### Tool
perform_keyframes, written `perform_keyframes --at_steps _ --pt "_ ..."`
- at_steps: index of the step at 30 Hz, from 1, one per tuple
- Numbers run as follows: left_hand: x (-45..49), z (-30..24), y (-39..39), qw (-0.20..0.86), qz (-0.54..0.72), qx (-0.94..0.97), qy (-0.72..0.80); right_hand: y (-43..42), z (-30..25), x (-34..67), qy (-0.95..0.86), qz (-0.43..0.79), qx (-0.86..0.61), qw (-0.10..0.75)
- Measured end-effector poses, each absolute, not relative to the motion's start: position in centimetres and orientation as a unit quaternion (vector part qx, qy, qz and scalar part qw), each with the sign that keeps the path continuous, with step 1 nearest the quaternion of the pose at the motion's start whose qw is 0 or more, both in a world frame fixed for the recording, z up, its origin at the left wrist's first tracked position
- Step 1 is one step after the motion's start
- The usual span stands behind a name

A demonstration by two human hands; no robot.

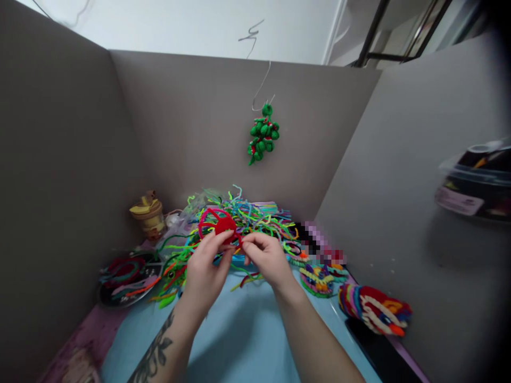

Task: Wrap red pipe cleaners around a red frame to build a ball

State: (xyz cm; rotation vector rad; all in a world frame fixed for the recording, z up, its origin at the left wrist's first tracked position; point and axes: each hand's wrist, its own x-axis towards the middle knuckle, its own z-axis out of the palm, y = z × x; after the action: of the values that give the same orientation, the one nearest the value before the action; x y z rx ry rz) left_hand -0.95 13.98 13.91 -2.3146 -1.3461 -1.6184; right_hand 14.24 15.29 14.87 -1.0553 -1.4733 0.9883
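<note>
A red pipe-cleaner piece (pixel 224 225), with a solid round centre and a looped ring joined to it by spokes, is held up in front of me. My left hand (pixel 208 266) pinches its lower edge between thumb and fingers. At the piece's right side, my right hand (pixel 266 257) has its thumb and fingertips closed on a short red strand. The fingertips of both hands nearly meet. Behind them lies a heaped pile of many-coloured pipe cleaners (pixel 259 214), partly hidden by my hands and the red piece.
Grey partitions (pixel 191 127) enclose the blue-covered table (pixel 239 330). A green pipe-cleaner bunch (pixel 264 133) hangs from a wire hook. Left are a dark bowl (pixel 115 302) and a yellow-brown container (pixel 154 223); right are colourful pipe-cleaner pieces (pixel 375 309) and a wall-mounted bin (pixel 475 186).
</note>
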Motion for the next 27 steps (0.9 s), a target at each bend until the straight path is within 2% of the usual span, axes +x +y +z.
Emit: perform_keyframes --at_steps 4,7,10,12,15,18,23,27 --pt "-1.0 13.8 14.2 -0.09 -0.543 -0.719 -0.424 15.2 15.0 14.4 -0.611 0.447 -0.412 0.507" --pt "-1.0 13.8 14.4 -0.103 -0.546 -0.712 -0.43 15.1 14.9 16.6 -0.647 0.442 -0.424 0.453" --pt "-1.3 14.0 14.5 -0.08 -0.542 -0.718 -0.429 14.3 13.7 20.8 -0.676 0.333 -0.512 0.413" --pt "-1.6 14.1 14.7 -0.067 -0.529 -0.731 -0.426 13.0 12.1 23.6 -0.71 0.232 -0.586 0.315" --pt "-1.7 13.8 15.3 -0.06 -0.492 -0.757 -0.426 10.2 8.9 26.1 -0.71 0.176 -0.67 0.129" --pt "-1.6 13.3 15.9 -0.052 -0.466 -0.774 -0.426 7.8 6.0 26.5 -0.676 0.145 -0.722 0.028" --pt "-1.3 12.9 16.0 -0.082 -0.473 -0.774 -0.412 6.7 4.0 26.5 -0.676 0.186 -0.713 0.021" --pt "-1.5 13.0 15.7 -0.156 -0.495 -0.742 -0.424 6.6 3.9 27.1 -0.701 0.241 -0.668 0.072"
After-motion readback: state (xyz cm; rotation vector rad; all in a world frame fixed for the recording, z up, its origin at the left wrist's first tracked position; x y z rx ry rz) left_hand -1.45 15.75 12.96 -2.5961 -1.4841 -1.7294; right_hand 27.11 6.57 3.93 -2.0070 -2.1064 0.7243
